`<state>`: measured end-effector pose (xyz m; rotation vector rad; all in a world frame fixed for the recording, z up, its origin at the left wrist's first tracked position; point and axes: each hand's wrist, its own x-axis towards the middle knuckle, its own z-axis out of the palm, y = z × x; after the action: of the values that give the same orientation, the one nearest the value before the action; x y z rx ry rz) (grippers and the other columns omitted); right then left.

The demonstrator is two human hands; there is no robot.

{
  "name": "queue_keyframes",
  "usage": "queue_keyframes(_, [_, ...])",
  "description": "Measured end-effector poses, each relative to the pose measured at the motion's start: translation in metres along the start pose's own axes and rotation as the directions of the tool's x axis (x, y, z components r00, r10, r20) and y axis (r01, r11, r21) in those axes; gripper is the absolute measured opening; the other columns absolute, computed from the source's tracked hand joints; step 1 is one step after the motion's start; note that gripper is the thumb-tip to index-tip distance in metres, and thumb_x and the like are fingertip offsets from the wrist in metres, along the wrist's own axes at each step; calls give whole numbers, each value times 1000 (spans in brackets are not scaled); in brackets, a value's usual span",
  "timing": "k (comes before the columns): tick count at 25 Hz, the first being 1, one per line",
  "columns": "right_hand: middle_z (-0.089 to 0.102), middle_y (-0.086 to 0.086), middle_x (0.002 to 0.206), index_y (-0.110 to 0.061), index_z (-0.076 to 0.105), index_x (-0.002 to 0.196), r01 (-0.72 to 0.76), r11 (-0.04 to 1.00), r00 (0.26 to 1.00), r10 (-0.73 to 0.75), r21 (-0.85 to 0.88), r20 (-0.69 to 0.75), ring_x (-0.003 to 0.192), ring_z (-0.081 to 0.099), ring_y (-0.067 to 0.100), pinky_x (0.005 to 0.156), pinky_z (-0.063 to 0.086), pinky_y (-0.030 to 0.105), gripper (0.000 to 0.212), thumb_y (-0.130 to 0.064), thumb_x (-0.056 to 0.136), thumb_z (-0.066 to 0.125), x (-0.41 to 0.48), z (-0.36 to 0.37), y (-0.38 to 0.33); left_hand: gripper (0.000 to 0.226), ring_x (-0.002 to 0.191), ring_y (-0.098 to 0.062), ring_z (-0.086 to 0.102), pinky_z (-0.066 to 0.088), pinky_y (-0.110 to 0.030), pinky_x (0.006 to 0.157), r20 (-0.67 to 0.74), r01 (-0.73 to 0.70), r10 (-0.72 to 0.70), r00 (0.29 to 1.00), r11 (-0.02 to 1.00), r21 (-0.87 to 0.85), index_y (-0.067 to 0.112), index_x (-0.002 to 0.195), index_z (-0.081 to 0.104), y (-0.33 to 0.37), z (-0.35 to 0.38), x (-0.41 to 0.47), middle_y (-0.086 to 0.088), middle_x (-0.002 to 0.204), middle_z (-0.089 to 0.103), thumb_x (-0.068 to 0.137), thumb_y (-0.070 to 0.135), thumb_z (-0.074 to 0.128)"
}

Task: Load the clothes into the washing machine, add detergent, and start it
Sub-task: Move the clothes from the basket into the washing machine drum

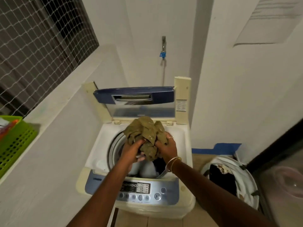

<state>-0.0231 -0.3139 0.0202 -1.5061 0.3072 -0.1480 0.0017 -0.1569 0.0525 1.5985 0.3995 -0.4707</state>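
Left hand [131, 153] and right hand [167, 148] side by side, fingers of both curled tight into one bunched olive garment [144, 136]. I see it held just above the washing machine [98, 145] opening. It is wadded, with no clear long axis: the bulk heaps toward the raised lid [134, 95] and a tail hangs down toward pale clothes [147, 169] in the drum. Laundry bag [246, 174] on the floor, right.

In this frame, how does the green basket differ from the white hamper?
The green basket is rigid, perforated plastic; the white hamper looks like soft fabric. The basket sits on the ledge at left; the hamper stands on the floor right of the washing machine. The hamper holds dark clothes; the basket's contents are unclear. Both are open-topped.
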Motion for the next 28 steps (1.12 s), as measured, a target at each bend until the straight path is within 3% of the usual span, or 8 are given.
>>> queue_keyframes(3, [70,0,102,-28,63,99,-221,969,975,220,-111,-21,98,66,22,85,56,35,27,-13,79,75,13,21,46,98,100,-28,62,54,-36,81,-207,207,-158,965,949,240,7,138,44,-37,-29,42,-10,119,62,55,46,80])
queue_keyframes(5, [69,6,107,-24,62,104,-328,934,944,319,-143,-88,102,65,29,90,55,42,30,-16,77,73,30,26,71,64,102,-28,59,51,-34,87,-232,159,-80,969,924,346,10,132,47,-49,-36,57,-9,118,60,77,29,74])
queue_keyframes(8, [61,6,118,-14,53,129,-446,882,894,430,-150,-128,107,60,26,94,49,35,50,-19,83,71,50,28,81,4,80,-16,57,47,-33,77,-166,50,8,986,939,339,19,93,60,-45,-36,72,-1,86,61,91,22,63])
queue_keyframes(9, [60,5,115,-14,52,129,-454,880,889,437,-143,-137,103,59,24,90,48,32,49,-18,85,70,56,29,80,14,74,-16,57,48,-35,75,-134,5,49,990,926,378,18,82,63,-42,-33,77,-3,81,62,94,24,59])
queue_keyframes(14, [70,5,102,-34,59,112,-352,928,927,329,-120,-181,95,68,22,88,57,41,30,-29,84,66,59,19,61,20,94,-16,64,53,-36,87,-9,-184,218,976,849,496,23,108,68,-22,6,86,5,102,68,91,24,57])
queue_keyframes(18, [72,1,94,-32,59,112,-186,976,955,151,-116,-256,88,70,16,84,58,35,25,-28,89,65,43,-18,34,13,89,-5,65,54,-21,80,200,-416,365,909,794,444,29,105,64,-15,71,81,11,98,68,95,25,56])
queue_keyframes(21, [73,4,78,-29,61,106,-142,988,905,107,-54,-411,78,72,18,74,60,38,20,-18,90,64,35,-63,24,11,87,0,64,51,-13,71,325,-519,414,850,764,384,22,106,63,-7,134,65,11,97,67,98,19,55])
queue_keyframes(28, [72,-2,88,-31,62,103,-221,975,765,151,-36,-627,83,71,16,78,60,41,15,-26,89,64,39,-208,48,12,81,4,63,49,-8,65,554,-554,289,781,729,402,18,105,65,-25,286,60,9,94,68,98,21,56])
